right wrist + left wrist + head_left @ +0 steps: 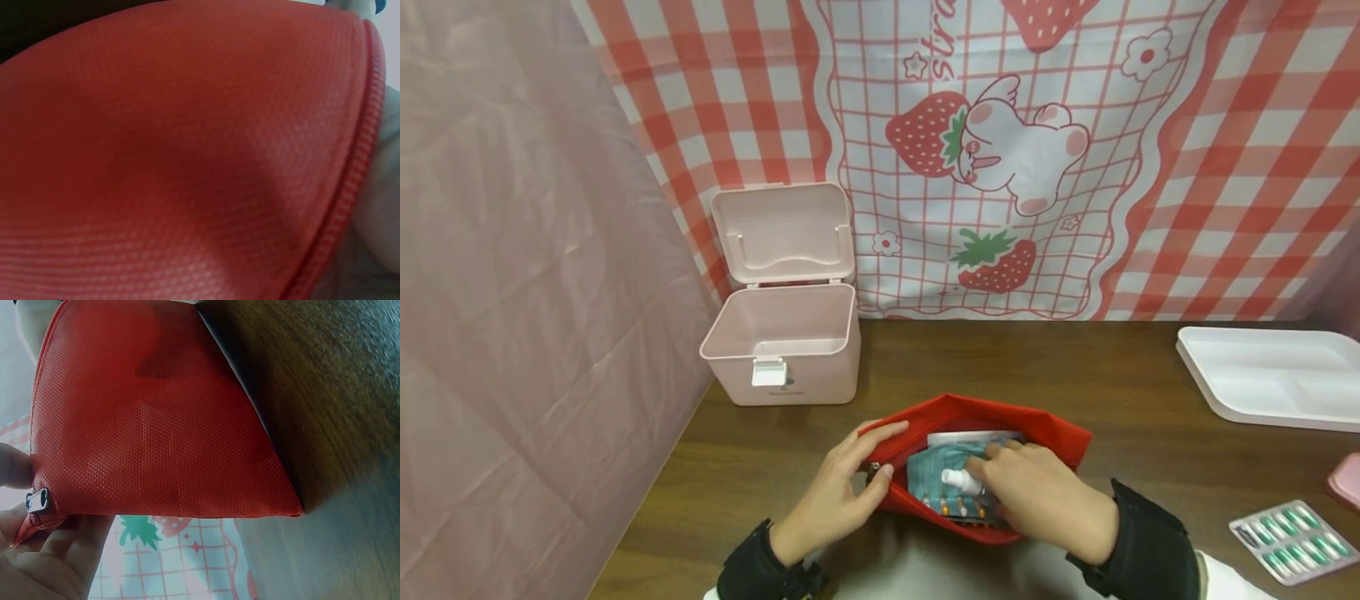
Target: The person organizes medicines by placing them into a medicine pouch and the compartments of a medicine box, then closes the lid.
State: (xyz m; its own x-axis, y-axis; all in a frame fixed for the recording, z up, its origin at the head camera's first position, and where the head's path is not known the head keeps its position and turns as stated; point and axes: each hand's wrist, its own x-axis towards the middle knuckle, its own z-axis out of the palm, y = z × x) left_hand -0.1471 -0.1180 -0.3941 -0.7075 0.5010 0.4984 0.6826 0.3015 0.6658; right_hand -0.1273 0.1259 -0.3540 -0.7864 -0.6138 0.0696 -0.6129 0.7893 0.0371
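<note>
A red zippered pouch (1052, 433) stands open on the table in front of me. My left hand (842, 487) grips its left end by the zipper corner, thumb and fingers on either side, as the left wrist view also shows beside the zipper pull (37, 500). Over the right part of the opening, my right hand (1037, 492) reaches in, its fingertips hidden among the contents. Close by its thumb is a small bottle with a white cap (957, 479); I cannot tell whether the fingers hold it. Around it lie a teal packet (928, 467) and blister packs with orange pills (951, 507).
A pale pink box (805, 379) with its lid raised stands at the back left. On the right are a white divided tray (1240, 400), a blister pack of green-and-white capsules (1292, 542) and a pink object (1348, 479) at the frame edge. A strawberry-print cloth (1037, 250) hangs behind the table.
</note>
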